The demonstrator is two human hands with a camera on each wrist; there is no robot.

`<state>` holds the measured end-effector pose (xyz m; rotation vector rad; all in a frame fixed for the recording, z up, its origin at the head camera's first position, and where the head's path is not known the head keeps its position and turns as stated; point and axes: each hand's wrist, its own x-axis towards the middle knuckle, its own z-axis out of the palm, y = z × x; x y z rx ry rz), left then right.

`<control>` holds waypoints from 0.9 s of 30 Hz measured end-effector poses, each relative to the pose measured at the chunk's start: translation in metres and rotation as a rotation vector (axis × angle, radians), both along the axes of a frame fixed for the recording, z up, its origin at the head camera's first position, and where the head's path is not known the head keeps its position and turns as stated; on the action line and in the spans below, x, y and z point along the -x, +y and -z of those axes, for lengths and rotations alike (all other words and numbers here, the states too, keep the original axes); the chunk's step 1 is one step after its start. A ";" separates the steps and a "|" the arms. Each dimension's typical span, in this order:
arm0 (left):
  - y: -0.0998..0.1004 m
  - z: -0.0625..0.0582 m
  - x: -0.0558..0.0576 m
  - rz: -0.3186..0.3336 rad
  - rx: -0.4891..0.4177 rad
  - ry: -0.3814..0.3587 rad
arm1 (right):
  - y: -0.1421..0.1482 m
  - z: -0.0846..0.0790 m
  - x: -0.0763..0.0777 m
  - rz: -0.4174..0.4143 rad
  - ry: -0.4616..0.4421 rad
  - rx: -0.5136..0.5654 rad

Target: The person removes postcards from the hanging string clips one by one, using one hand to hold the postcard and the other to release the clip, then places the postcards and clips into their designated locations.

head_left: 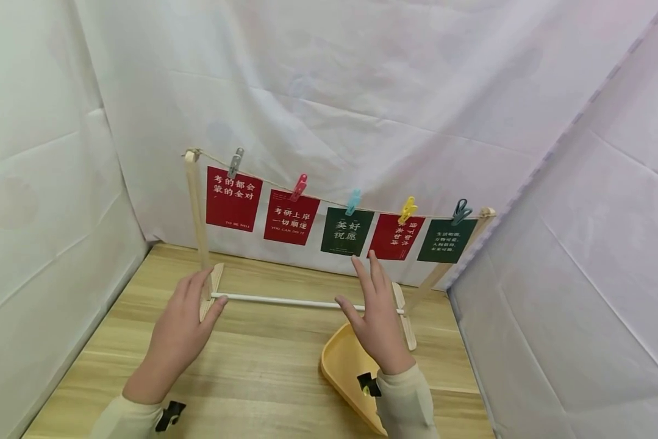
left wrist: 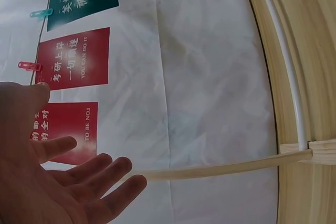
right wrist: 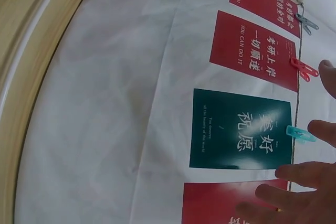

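A wooden frame holds a twine line (head_left: 274, 183) between its left post (head_left: 194, 201) and right post (head_left: 434, 278). From it hang red and green cards, each under a clothespin: grey (head_left: 235, 163), pink (head_left: 299, 187), light blue (head_left: 353, 202), yellow (head_left: 408, 210) and dark green (head_left: 462, 212). My left hand (head_left: 182, 323), fingers spread and nothing held, is beside the left post's base. My right hand (head_left: 380, 323) is likewise empty with fingers extended, overlapping the white rod (head_left: 285, 300) in the head view. In the right wrist view its fingers overlap the lower red card (right wrist: 210, 203).
A yellow tray (head_left: 329, 363) sits on the wooden table (head_left: 252, 378), partly under my right forearm in the head view. Flat wooden feet (head_left: 408, 332) support the frame. White cloth (head_left: 334, 91) hangs behind and at both sides.
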<state>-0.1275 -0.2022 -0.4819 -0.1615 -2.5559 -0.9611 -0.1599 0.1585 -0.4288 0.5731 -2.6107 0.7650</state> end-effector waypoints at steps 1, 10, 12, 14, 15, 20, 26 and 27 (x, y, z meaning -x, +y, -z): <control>-0.001 0.000 0.002 0.002 -0.001 0.004 | 0.000 -0.001 0.001 -0.004 0.013 0.003; 0.003 -0.008 0.015 0.030 0.009 0.051 | -0.004 -0.007 0.007 -0.014 0.062 0.043; 0.005 -0.011 0.019 0.037 0.012 0.056 | -0.005 -0.008 0.009 -0.017 0.076 0.054; 0.006 -0.013 0.022 0.042 0.017 0.055 | -0.006 -0.010 0.010 -0.024 0.091 0.061; 0.007 -0.014 0.023 0.043 0.019 0.057 | -0.006 -0.012 0.010 -0.027 0.096 0.063; 0.009 -0.017 0.028 0.055 0.016 0.076 | -0.010 -0.018 0.013 -0.039 0.121 0.056; 0.008 -0.022 0.029 0.048 0.004 0.066 | -0.016 -0.024 0.018 -0.059 0.132 0.067; 0.007 -0.022 0.029 0.045 0.002 0.063 | -0.017 -0.025 0.019 -0.064 0.134 0.067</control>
